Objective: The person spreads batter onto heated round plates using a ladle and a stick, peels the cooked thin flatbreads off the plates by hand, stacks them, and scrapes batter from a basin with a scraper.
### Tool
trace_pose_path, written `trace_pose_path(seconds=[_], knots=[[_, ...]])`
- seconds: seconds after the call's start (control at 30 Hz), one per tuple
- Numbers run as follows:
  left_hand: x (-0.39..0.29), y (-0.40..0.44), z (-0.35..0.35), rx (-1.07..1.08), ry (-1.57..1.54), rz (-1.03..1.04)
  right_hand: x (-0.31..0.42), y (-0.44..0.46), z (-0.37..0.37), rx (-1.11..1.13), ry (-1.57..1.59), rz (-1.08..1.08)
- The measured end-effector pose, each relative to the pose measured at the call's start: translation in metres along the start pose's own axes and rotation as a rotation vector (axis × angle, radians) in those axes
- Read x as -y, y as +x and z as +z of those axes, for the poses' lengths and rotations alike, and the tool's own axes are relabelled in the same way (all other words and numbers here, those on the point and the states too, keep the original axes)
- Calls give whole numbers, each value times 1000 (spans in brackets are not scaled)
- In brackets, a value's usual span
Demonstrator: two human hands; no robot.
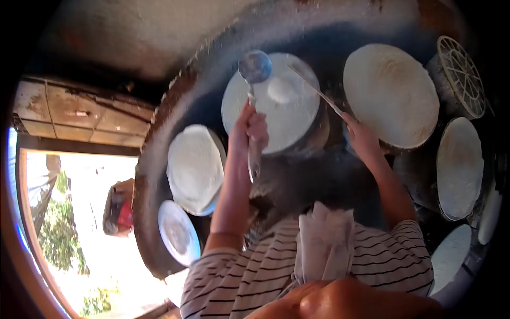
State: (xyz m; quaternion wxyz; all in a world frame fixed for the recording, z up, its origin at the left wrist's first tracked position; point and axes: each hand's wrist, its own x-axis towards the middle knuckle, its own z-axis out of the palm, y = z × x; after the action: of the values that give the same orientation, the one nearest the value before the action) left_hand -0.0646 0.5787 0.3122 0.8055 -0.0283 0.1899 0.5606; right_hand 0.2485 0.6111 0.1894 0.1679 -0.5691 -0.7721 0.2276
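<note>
At upper centre, the left hand (251,127) grasps a silver metal ladle (255,66), its bowl's contents unclear; the right hand (363,139) clasps a thin pale stick (319,92); both tools extend over a round white-covered surface (255,119) bearing a white mound (281,90).

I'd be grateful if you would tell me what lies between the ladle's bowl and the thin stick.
A small white mound, on the white round beneath, lies between the ladle and the stick, as the head view shows.

Stained panels (74,109) above sunlit opening (98,212), greenery (57,234) outside.
</note>
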Motion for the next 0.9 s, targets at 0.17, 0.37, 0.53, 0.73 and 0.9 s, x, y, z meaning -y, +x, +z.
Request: trace_pose_path(seconds=[0.17, 0.37, 0.53, 0.73, 0.9], knots=[[-2, -11, -10, -72, -196, -68, 21, 28, 5, -48, -53, -166], [3, -14, -14, -182, -204, 57, 32, 20, -12, 7, -2, -356], [12, 9, -24, -138, -46, 216, 4, -34, 6, -89, 345, -40], [115, 25, -49, -472, 48, 602, 77, -61, 70, 177, 790, 102], [88, -20, -41, 255, -958, 59, 66, -25, 15, -144, 472, -90]])
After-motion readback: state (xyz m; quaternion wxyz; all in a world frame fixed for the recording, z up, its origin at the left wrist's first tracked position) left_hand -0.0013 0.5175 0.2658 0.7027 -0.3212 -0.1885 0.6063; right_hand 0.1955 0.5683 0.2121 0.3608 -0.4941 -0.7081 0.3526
